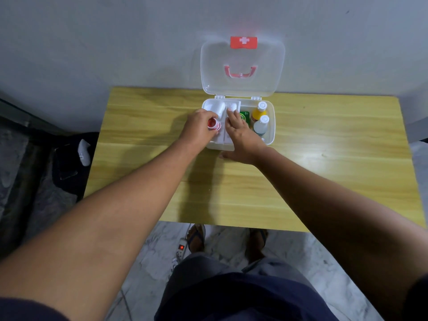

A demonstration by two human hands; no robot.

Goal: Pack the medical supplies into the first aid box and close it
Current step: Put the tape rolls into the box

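**While the lid stands open, both hands are at the box's left half**

Where the wooden table (324,181) meets the grey wall, the first aid box (271,126) sits at the far edge, well up from the person's side. Its clear lid (213,66) is swung back and leans upright against the wall, with a red latch (243,42) bearing a white cross at the top and a red handle (240,71) showing through the plastic.

The base of the box is divided. Its right part holds two bottles with white caps, lying side by side: a yellow bottle (259,113) towards the wall and a pale bottle (260,127) nearer the person. Just left of them is a green pack (244,117), partly hidden behind the right hand. The left part is a white tray (221,133) with compartments; a white roll (218,108) lies in its far left compartment, and a small white thing (231,107) sits in the next one over, too blurred to name.

The right hand (243,137) reaches over the tray with its fingers stretched out nearly straight, the tips at the small white thing, while the thumb is spread wide over the table by the box's near rim. The left hand (199,128) has its fingers curled round a small red-capped bottle (213,124), holding it over the tray's left compartment, the red cap tipped towards the camera. Whether the bottle touches the tray cannot be told.
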